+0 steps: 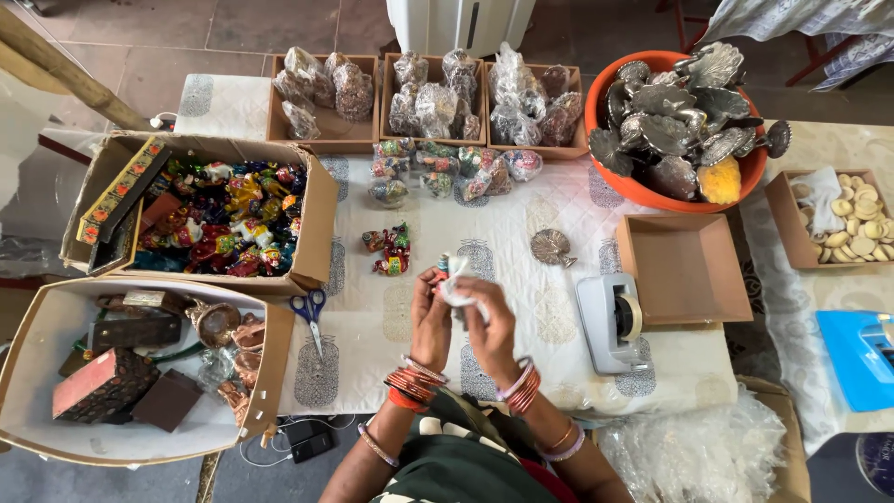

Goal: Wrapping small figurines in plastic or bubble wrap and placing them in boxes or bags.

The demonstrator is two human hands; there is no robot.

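Figurine [440, 273], small and brightly painted, sits half wrapped in clear plastic film [458, 282], gripped by both hands above the middle of the bench [521, 354]. Around it, largest first: a cardboard box [321, 219] of painted figures to the left, an orange basin [652, 191] of silver shell-shaped dishes far right, an empty brown tray [684, 270], a grey tape dispenser [607, 321] just right of the hands, blue-handled scissors [310, 312] to the left. The left hand [431, 321] and right hand [486, 321] are closed on figurine and film; only red and blue paint shows.
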